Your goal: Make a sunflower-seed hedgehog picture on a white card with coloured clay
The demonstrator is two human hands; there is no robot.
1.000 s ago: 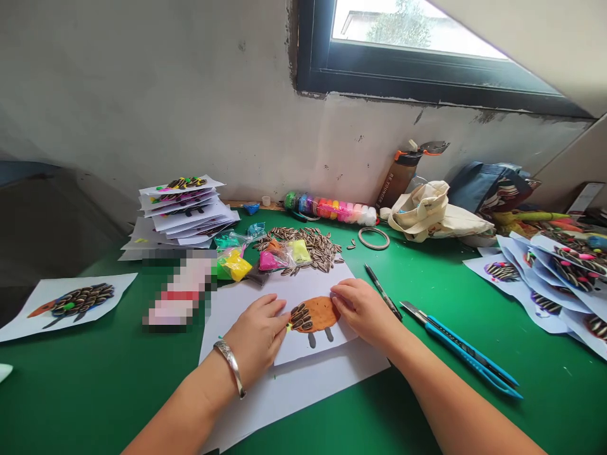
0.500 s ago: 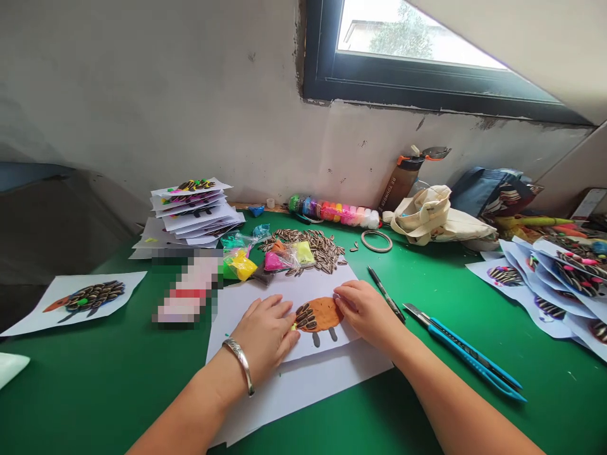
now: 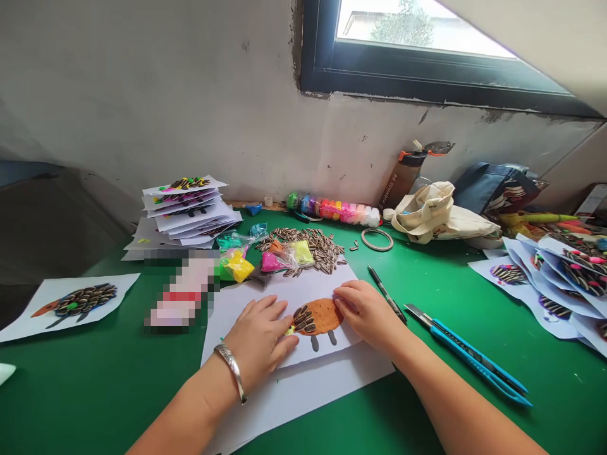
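On a white paper sheet [image 3: 284,294] lies a flat orange clay shape [image 3: 325,314] with sunflower seeds [image 3: 302,319] stuck in rows on its left part and two grey legs below. My left hand [image 3: 258,338], with a silver bracelet on the wrist, rests flat on the paper just left of the seeds, fingers spread. My right hand [image 3: 365,311] lies at the shape's right edge with fingers curled and tips pressed on the clay; whether it holds anything I cannot see.
Behind the paper: a heap of loose sunflower seeds [image 3: 317,243], small clay bags [image 3: 272,259], a row of clay pots [image 3: 332,208]. A pen [image 3: 385,292] and blue utility knives [image 3: 474,363] lie right. Finished sheets are stacked at left [image 3: 187,212] and right [image 3: 559,278]. A bottle [image 3: 403,174] and bags stand by the wall.
Both hands stay on the paper by the clay shape; only small shifts of the fingers and of the camera show.
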